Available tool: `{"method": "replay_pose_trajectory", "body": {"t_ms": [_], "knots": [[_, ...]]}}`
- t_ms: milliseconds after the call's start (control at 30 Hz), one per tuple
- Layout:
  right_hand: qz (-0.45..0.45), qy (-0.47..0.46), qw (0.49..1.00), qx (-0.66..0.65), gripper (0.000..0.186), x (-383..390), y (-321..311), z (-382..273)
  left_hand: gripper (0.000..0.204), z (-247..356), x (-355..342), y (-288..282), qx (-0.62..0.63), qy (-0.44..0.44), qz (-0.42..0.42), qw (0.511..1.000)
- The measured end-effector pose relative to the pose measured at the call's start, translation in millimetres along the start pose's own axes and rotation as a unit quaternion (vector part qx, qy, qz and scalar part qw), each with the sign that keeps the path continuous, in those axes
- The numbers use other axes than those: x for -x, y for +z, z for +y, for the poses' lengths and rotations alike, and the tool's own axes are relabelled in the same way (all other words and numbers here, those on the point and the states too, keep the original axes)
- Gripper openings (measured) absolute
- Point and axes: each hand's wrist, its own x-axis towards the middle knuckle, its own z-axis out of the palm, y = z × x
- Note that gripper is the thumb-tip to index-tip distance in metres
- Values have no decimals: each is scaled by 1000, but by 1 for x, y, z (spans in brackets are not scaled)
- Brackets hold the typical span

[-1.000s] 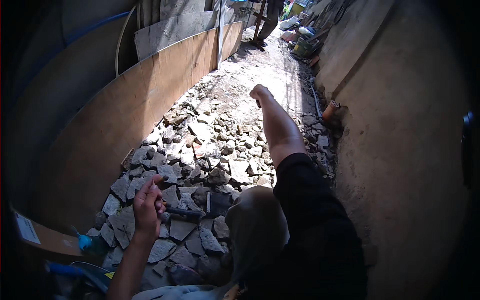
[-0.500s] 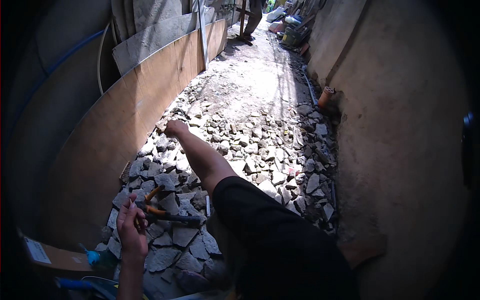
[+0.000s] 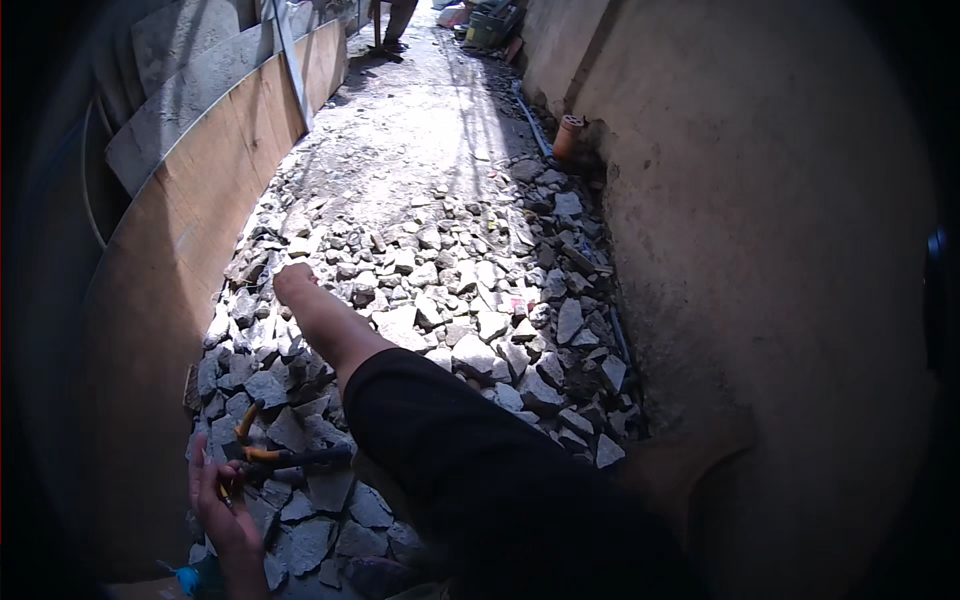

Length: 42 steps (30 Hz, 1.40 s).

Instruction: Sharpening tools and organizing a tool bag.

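Note:
My right arm, in a black sleeve, stretches out over broken stones point(image 3: 420, 270). My right hand point(image 3: 296, 284) looks closed low among the rubble near the left-hand board; its own back hides the fingertips and anything in them. Lower left, my left hand point(image 3: 222, 505) is partly curled around a black-and-orange hand tool point(image 3: 262, 455), index finger pointing up. A dark, rod-like part of the tool reaches right above grey slabs point(image 3: 330, 488). Its exact kind is unclear.
A curved wooden board point(image 3: 190, 200) borders the left, with grey sheets point(image 3: 190, 105) behind it. Along the right runs a plastered wall point(image 3: 760, 250), with an orange pipe stub point(image 3: 567, 137) at its foot. Far ahead, a person's leg point(image 3: 398, 22) shows beside bright ground.
The view has tilted down and turned right, so the stones and boards shift left and lower. My right hand stays stretched out over the rubble; the left keeps the tool.

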Motion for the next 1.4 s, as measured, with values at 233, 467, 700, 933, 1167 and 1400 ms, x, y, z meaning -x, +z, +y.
{"method": "replay_pose_trajectory", "body": {"t_ms": [233,467,700,933,1167,1400], "knots": [[-51,-95,994,-12,29,6,7,-103,46,-20,2,-3,-24,-6,4,1000],[-45,-123,991,-18,30,21,3,-124,46,-20,2,-15,36,-9,28,999],[28,-90,992,-89,30,5,-15,-69,40,-21,-9,-10,33,-10,38,999],[24,-36,987,-154,36,1,-21,-5,35,-28,-4,-8,-5,-83,14,996],[2,-81,988,-134,41,-1,-17,-6,35,-21,0,-3,-13,-85,23,996],[46,-97,984,-142,40,-5,-13,-31,36,-15,5,2,-1,-102,11,995]]}}
